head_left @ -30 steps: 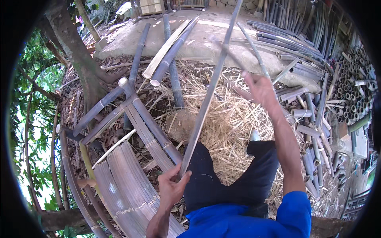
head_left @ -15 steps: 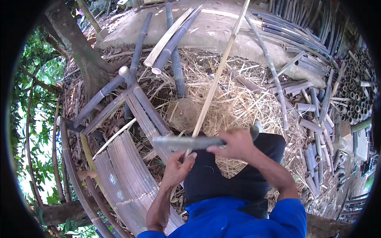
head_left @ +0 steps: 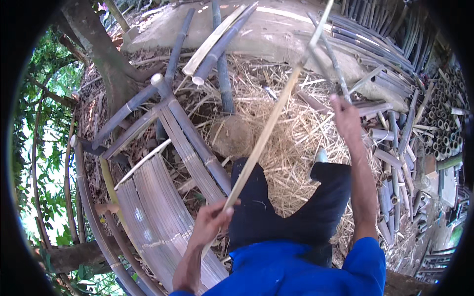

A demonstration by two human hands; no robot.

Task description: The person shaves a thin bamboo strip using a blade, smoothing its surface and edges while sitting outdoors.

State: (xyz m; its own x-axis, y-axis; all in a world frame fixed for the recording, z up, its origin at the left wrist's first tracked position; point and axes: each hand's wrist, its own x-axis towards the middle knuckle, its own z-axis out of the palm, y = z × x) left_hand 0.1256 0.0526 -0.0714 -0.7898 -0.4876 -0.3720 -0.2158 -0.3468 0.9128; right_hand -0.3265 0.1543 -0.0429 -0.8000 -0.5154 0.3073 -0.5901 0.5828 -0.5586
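My left hand [head_left: 210,223] is closed around the lower end of a long pale bamboo strip [head_left: 270,126], beside my dark-trousered knee. The strip slants up and away to the right, past the picture's top edge. My right hand [head_left: 345,118] is stretched far forward, its fingers wrapped round the handle of a long knife. The knife's blade [head_left: 321,68] is blurred and points away to the upper left, meeting or crossing the far part of the strip. Whether the blade's edge touches it I cannot tell.
A slatted bamboo chair [head_left: 158,204] stands at my left. Ahead are a round stump [head_left: 231,135], heaped shavings [head_left: 291,143] and propped bamboo poles [head_left: 217,52]. Cut bamboo pieces [head_left: 387,158] and stacked tubes [head_left: 447,113] lie at the right, a tree trunk [head_left: 106,59] at the far left.
My right hand has swung the knife from crosswise near my left hand out to the far right along the strip. My left hand has lowered slightly, still gripping the strip.
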